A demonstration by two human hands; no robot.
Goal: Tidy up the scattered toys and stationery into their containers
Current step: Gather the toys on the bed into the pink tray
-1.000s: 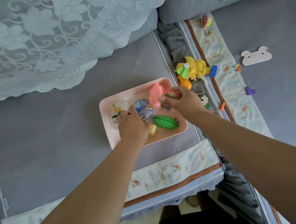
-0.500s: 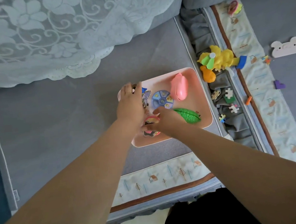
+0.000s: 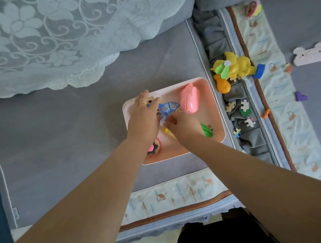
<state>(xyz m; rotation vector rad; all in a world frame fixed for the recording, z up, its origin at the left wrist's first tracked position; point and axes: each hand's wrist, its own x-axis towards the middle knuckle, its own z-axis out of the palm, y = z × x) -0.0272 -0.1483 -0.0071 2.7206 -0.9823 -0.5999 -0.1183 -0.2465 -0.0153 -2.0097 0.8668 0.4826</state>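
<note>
A pink tray (image 3: 216, 104) lies on the grey sofa cushion. In it are a pink rounded toy (image 3: 189, 98), a blue round disc (image 3: 170, 106), a green leaf-shaped toy (image 3: 207, 130), a small yellow piece (image 3: 166, 131) and a pink-and-dark round toy (image 3: 154, 147). My left hand (image 3: 144, 116) rests palm-down over the tray's left part, fingers spread, covering small items. My right hand (image 3: 183, 126) is at the tray's middle, its fingertips pinched together next to the left hand; what they pinch is hidden.
Right of the tray, in the gap between cushions, lie a yellow toy with a green fan (image 3: 232, 66), an orange toy (image 3: 223, 85) and several puzzle pieces (image 3: 244, 105). A white bear-shaped piece (image 3: 311, 55), purple heart (image 3: 300, 96) and orange stick (image 3: 265, 113) lie farther right. Lace cover (image 3: 50, 43) at back.
My right hand set the pink-and-dark round toy down in the tray's front-left corner and moved up to the tray's middle, beside the left hand. The left hand stayed on the tray's left part.
</note>
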